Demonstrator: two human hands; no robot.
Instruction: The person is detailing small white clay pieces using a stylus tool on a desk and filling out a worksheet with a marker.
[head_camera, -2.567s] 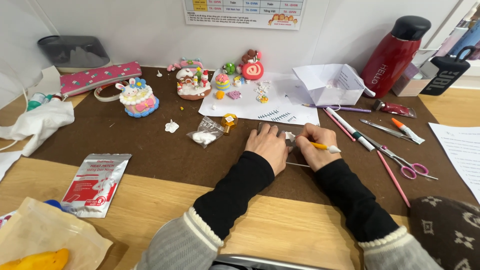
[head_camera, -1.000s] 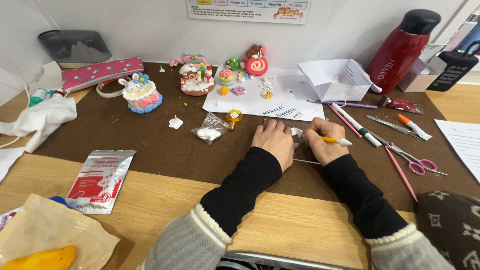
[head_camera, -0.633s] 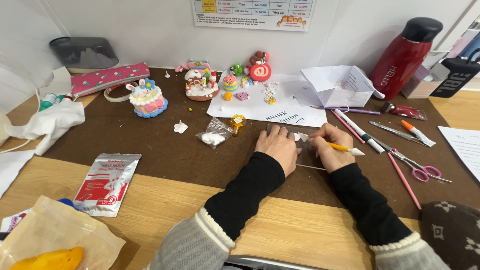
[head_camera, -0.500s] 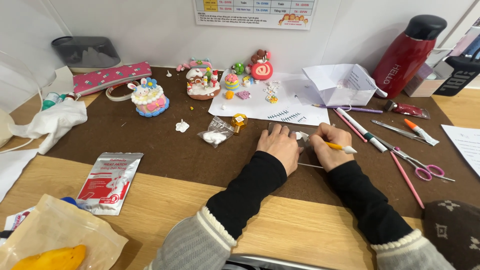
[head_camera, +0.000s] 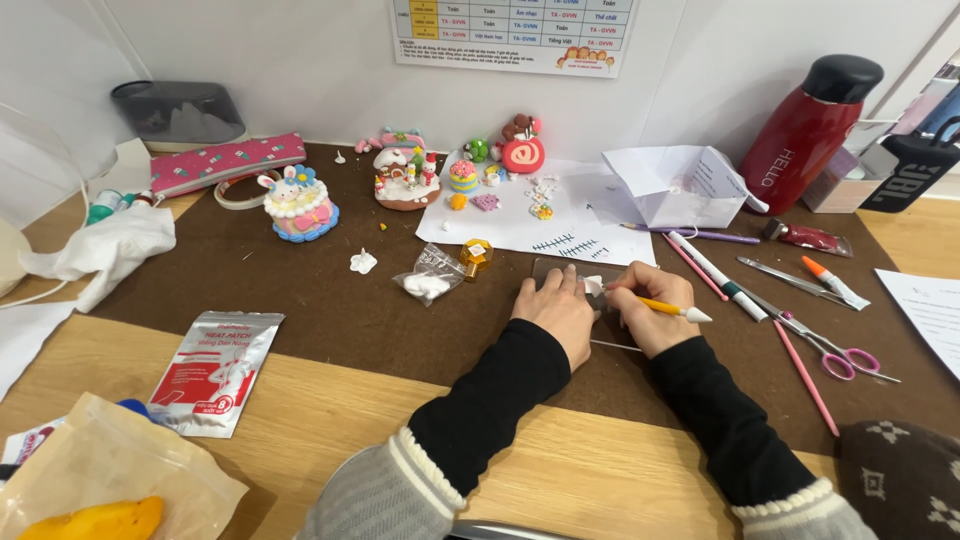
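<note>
My left hand lies flat on a clear plastic sheet on the brown mat, fingers pressing down beside a small white clay piece. My right hand grips a yellow sculpting tool with a white tip pointing right, and its fingertips touch the white clay piece. Both hands sit close together, just below a white paper sheet with small clay bits on it.
Clay cake figures and a small bag of white clay stand to the left. Pens, a pink stick and scissors lie to the right. A red bottle, folded paper box, foil packet and cloth surround the mat.
Both hands stay in place on the clay piece; only the view shifts slightly as my head moves.
</note>
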